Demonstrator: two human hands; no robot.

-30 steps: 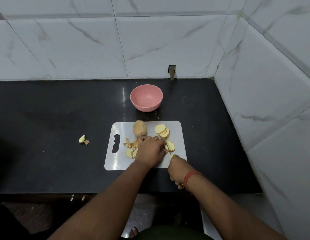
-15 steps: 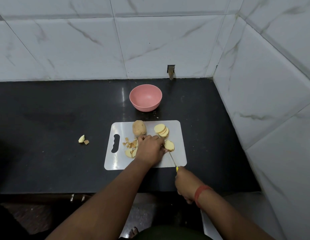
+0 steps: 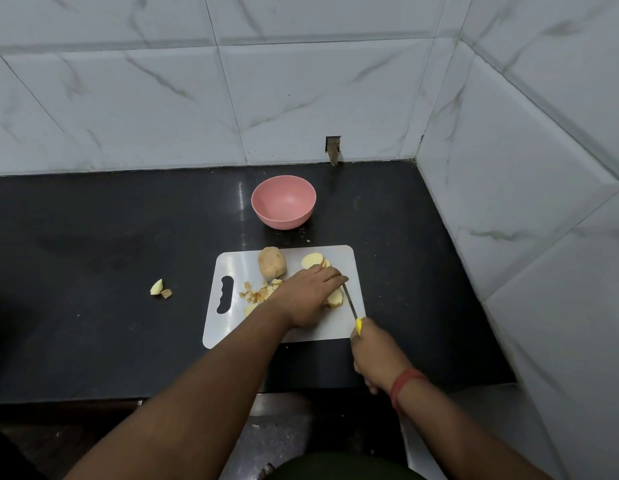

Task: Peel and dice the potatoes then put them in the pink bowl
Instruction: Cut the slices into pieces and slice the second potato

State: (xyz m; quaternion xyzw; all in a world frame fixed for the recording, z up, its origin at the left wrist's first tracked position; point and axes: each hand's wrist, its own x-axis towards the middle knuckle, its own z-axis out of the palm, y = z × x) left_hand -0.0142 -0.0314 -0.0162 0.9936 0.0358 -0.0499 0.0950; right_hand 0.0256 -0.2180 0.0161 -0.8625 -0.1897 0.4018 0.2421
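Observation:
A white cutting board (image 3: 228, 327) lies on the black counter. On it stand a whole unpeeled potato (image 3: 272, 261), a stack of potato slices (image 3: 313, 260), a heap of small diced pieces (image 3: 259, 294) and a potato chunk (image 3: 335, 298). My left hand (image 3: 310, 294) lies over that chunk, fingers stretched toward the slices. My right hand (image 3: 374, 355) grips a yellow-handled knife (image 3: 351, 304) whose blade lies beside the chunk. The pink bowl (image 3: 283, 201) stands empty behind the board.
Two potato scraps (image 3: 160, 289) lie on the counter left of the board. Tiled walls close the back and right side. A small wall opening (image 3: 333, 148) sits behind the bowl. The counter's front edge runs just under my right hand.
My right hand has drawn the knife back toward me, so the blade now shows. My left hand has reached further right over the chunk.

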